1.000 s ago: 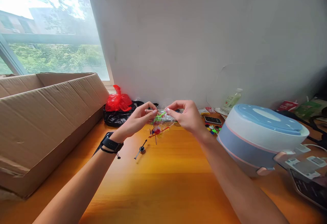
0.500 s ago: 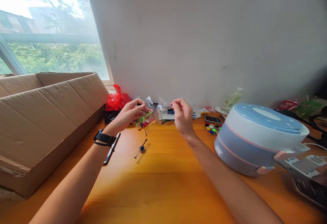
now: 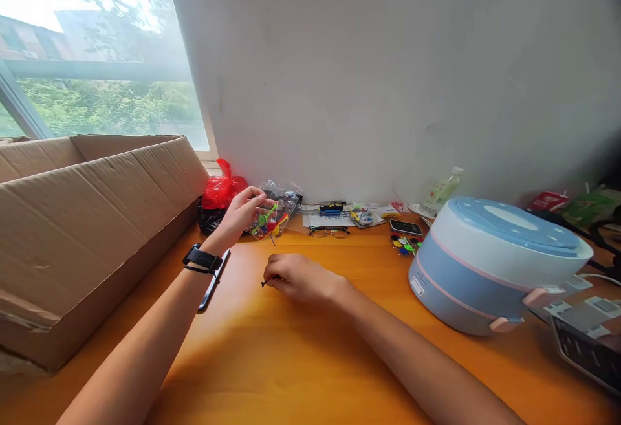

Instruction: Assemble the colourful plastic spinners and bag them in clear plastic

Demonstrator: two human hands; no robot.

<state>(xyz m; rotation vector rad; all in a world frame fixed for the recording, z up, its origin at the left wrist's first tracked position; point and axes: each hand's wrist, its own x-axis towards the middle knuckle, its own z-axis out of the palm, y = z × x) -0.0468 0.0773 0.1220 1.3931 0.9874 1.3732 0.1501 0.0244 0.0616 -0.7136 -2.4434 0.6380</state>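
My left hand (image 3: pixel 242 213) pinches the top of a clear plastic bag (image 3: pixel 268 223). Small green, red, yellow and blue parts show through the bag, which hangs just above the table. Lower and to the right, my right hand (image 3: pixel 295 276) is closed around a thin black arrow-tipped piece (image 3: pixel 265 282). Only one end of that piece sticks out past the fingertips; the rest is hidden by the hand.
A cardboard box (image 3: pixel 97 231) stands left, near a red plastic bag (image 3: pixel 224 185) and a phone (image 3: pixel 213 283). Glasses (image 3: pixel 328 232) and a blue-handled tool (image 3: pixel 331 209) lie by the wall. Right are colourful discs (image 3: pixel 405 244) and a blue-white lunch box (image 3: pixel 495 266).
My right hand has come down and left from above the table onto the black piece, which lay uncovered before. The left hand with the bag has shifted slightly left.
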